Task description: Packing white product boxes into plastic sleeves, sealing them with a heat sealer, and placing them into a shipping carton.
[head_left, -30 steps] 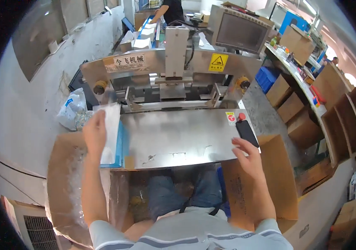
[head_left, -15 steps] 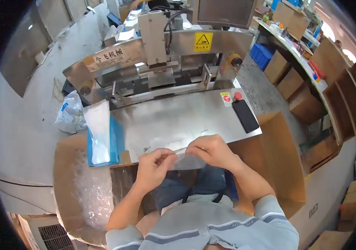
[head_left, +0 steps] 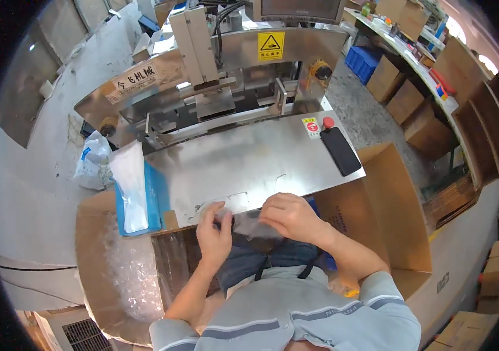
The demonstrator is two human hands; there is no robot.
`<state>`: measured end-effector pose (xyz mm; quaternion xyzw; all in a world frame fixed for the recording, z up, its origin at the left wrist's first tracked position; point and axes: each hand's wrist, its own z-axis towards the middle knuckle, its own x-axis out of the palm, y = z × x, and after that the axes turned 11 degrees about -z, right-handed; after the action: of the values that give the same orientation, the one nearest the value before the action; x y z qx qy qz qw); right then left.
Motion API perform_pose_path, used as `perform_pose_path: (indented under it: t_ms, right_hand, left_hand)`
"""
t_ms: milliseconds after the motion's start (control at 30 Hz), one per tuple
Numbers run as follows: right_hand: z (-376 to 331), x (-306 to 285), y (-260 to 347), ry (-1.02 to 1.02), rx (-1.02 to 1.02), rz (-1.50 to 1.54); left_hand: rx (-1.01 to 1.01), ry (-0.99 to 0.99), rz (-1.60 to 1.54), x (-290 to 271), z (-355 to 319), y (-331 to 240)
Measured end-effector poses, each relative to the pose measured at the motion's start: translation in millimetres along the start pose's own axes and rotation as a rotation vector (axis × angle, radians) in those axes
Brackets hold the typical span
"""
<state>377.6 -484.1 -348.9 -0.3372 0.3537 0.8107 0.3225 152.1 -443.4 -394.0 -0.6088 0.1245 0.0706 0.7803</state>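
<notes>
A small clear plastic bag or film [head_left: 253,226] hangs over my lap, just off the front edge of the machine's metal table [head_left: 237,155]. The fingers of my right hand [head_left: 291,215] are closed on its right side. Beside its left end is my left hand [head_left: 214,235], thumb and forefinger apart; whether the film touches them is hard to make out. On the table's front left corner stands a blue box [head_left: 157,196] with white sheets [head_left: 129,187] draped over it.
A black phone [head_left: 341,152] lies near a red button [head_left: 328,122] at the table's right end. The machine's press head [head_left: 214,104] stands behind. An open carton of clear plastic pieces [head_left: 132,275] is at my left, another open carton [head_left: 398,216] at my right.
My left hand has loosened its pinch and spread its thumb from the forefinger. The film has shifted toward my right hand, which still holds it. The view has tilted slightly.
</notes>
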Motion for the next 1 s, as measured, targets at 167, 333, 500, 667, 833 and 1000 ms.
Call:
perform_pose_path:
  t_ms: [167,333,500,667,833,1000]
  right_hand:
    - [2,3,0,0.009,0.021,-0.086]
    - [1,2,0,0.010,0.101,-0.061]
    - [-11,-13,-42,0.175,0.344,-0.179]
    - [30,-41,-13,-0.068,0.032,-0.007]
    - [19,-11,-31,0.439,-0.041,-0.122]
    - [-3,-25,-34,0.603,-0.037,0.319]
  left_hand:
    - [0.384,0.424,-0.027,-4,17,-68]
    - [0.247,0.681,0.190,-4,33,-44]
    - [0.310,0.607,0.223,-7,47,-30]
    - [0.337,0.653,0.269,-6,62,-50]
    - [0.260,0.738,0.225,-14,66,-57]
    - [-0.053,1.062,0.199,-38,50,-61]
